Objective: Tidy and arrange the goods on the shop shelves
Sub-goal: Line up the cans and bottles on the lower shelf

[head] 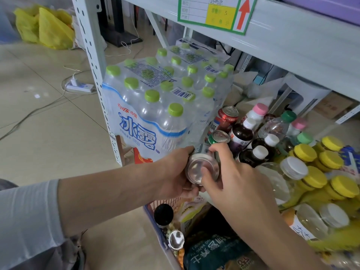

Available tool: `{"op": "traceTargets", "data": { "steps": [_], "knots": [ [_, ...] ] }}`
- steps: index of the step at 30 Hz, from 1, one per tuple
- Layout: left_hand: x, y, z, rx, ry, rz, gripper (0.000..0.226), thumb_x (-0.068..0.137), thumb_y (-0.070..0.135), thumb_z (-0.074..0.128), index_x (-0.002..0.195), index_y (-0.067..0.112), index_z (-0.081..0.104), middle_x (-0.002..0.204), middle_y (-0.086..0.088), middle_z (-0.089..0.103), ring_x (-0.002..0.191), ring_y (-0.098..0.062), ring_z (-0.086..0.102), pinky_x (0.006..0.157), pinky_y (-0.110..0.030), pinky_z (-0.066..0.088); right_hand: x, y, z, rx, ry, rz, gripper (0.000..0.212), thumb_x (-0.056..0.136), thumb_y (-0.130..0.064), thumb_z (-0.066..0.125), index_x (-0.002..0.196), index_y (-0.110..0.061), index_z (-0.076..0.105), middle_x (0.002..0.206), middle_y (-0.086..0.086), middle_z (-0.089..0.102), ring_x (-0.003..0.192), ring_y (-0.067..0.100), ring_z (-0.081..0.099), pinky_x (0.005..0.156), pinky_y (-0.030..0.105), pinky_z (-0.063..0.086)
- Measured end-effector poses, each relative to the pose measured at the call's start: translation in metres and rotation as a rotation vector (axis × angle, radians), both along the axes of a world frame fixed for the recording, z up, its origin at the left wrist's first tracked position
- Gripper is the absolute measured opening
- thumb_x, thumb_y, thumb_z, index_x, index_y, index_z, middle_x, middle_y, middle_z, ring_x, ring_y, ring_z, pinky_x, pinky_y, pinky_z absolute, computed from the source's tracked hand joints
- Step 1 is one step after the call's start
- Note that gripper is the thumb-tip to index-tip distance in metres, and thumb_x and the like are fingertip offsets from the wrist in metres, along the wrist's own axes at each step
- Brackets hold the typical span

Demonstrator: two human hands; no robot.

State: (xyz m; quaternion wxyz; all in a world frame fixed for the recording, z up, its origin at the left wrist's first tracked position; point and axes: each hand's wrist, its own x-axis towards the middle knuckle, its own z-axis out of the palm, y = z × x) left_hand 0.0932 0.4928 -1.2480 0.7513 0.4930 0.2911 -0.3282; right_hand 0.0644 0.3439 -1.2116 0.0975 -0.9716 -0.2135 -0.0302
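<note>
A drink can (198, 168) lies on its side with its shiny silver base toward me, held in front of the low shelf. My left hand (175, 172) wraps it from the left. My right hand (233, 172) grips it from the right, thumb on the base and fingers over the top. Just behind stand a green can (219, 137) and a red can (227, 117), then several dark juice bottles (241, 133). A shrink-wrapped pack of green-capped water bottles (155, 98) fills the shelf's left side.
Yellow-capped bottles (319, 172) and white-capped bottles (294, 168) crowd the right. Below my hands a basket (155, 223) holds a black-capped bottle, another can and snack bags. A white shelf post (93, 61) stands left, a shelf board (292, 36) overhead. A power strip (79, 87) and cables lie on the floor.
</note>
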Motion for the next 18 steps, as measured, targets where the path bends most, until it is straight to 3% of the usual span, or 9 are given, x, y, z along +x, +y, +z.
{"op": "traceTargets", "data": {
  "steps": [4, 8, 12, 14, 18],
  "knots": [
    [0.001, -0.003, -0.002, 0.036, -0.01, -0.01, 0.056, 0.106, 0.053, 0.034, 0.082, 0.015, 0.066, 0.066, -0.007, 0.066, 0.048, -0.021, 0.06, 0.051, -0.023, 0.042, 0.0, -0.002, -0.001, -0.011, 0.024, -0.012, 0.042, 0.096, -0.056, 0.027, 0.131, -0.034, 0.035, 0.063, -0.011, 0.053, 0.052, 0.01, 0.05, 0.045, 0.03, 0.033],
    [0.001, -0.004, -0.003, 0.043, -0.024, 0.01, 0.055, 0.106, 0.054, 0.034, 0.081, 0.016, 0.065, 0.065, -0.005, 0.066, 0.049, -0.019, 0.059, 0.053, -0.025, 0.041, 0.0, -0.003, 0.0, 0.009, 0.041, -0.018, 0.044, 0.097, -0.052, 0.034, 0.137, -0.033, 0.031, 0.064, -0.01, 0.054, 0.053, 0.009, 0.049, 0.046, 0.03, 0.031],
    [0.002, -0.005, -0.002, 0.08, -0.087, -0.009, 0.06, 0.105, 0.058, 0.034, 0.083, 0.014, 0.068, 0.068, -0.007, 0.068, 0.054, -0.018, 0.058, 0.053, -0.026, 0.04, 0.001, -0.003, 0.004, -0.01, 0.063, -0.022, 0.058, 0.096, -0.071, 0.025, 0.142, -0.035, 0.019, 0.065, -0.009, 0.053, 0.053, 0.008, 0.046, 0.047, 0.027, 0.032],
    [0.003, -0.006, -0.004, 0.134, -0.131, -0.021, 0.062, 0.104, 0.062, 0.032, 0.086, 0.014, 0.067, 0.068, -0.008, 0.068, 0.055, -0.019, 0.058, 0.049, -0.024, 0.041, 0.007, -0.007, 0.005, 0.037, 0.089, -0.046, 0.064, 0.09, -0.077, 0.016, 0.14, -0.036, 0.022, 0.064, -0.008, 0.053, 0.056, 0.011, 0.051, 0.05, 0.03, 0.039],
    [0.002, -0.008, -0.006, 0.184, -0.212, 0.003, 0.059, 0.099, 0.068, 0.039, 0.085, 0.019, 0.07, 0.071, -0.003, 0.072, 0.06, -0.018, 0.062, 0.054, -0.025, 0.044, 0.019, -0.018, 0.004, 0.309, 0.179, -0.18, 0.058, 0.089, -0.076, 0.026, 0.129, -0.037, 0.039, 0.069, -0.004, 0.06, 0.066, 0.018, 0.063, 0.063, 0.047, 0.052]
  ]
}}
